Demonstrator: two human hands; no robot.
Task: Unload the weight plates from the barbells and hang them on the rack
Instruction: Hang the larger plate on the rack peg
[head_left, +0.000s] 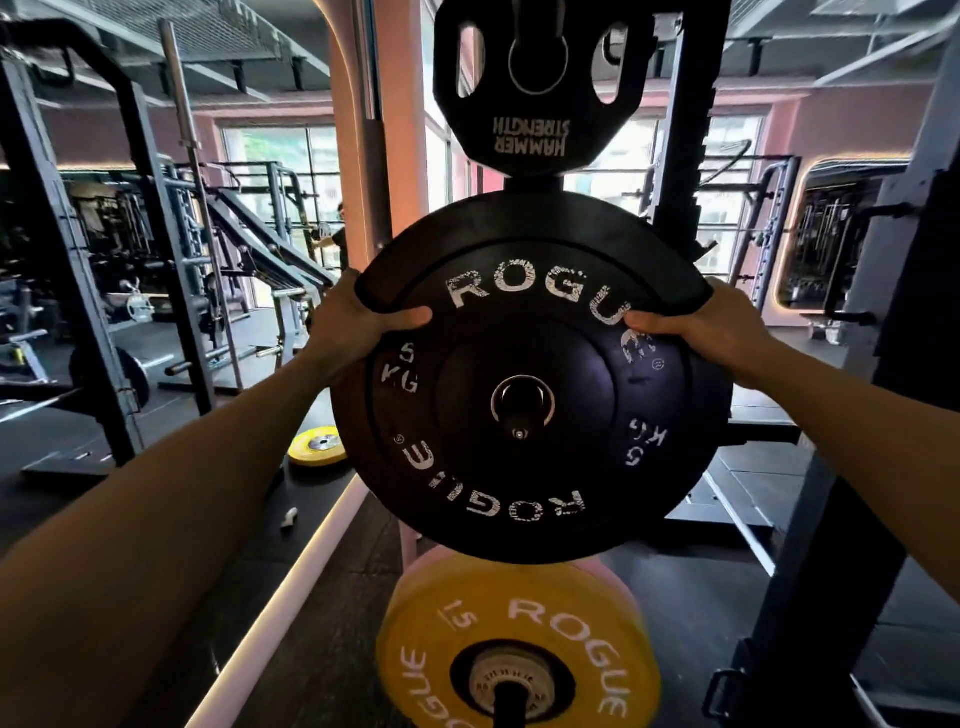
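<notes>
Gym floor with dark rubber matting, squat racks to the left and windows behind; a storage rack upright stands directly ahead, carrying plates on pegs one above another. A black plate marked ROGUE and 5 KG is at chest height on the rack, its centre hole over the middle peg, whose end shows low in the hole. The left hand grips the plate's upper left edge, thumb across the face and fingers wrapped behind; the right hand grips the upper right edge the same way. Both hands are clenched on the plate. A second dark plate edge appears behind it, so it seems seated against another, though how far along the peg it sits cannot be told. Above hangs a black plate with hand slots; below hangs a yellow plate marked 15. Another yellow plate lies on the floor to the left. Risks, as judged: release before the plate is pushed fully home could let it slide off the peg end and drop onto the yellow plate or the feet; fingers wrapped behind the rim could be pinched against the plate behind when it is pushed in.
</notes>
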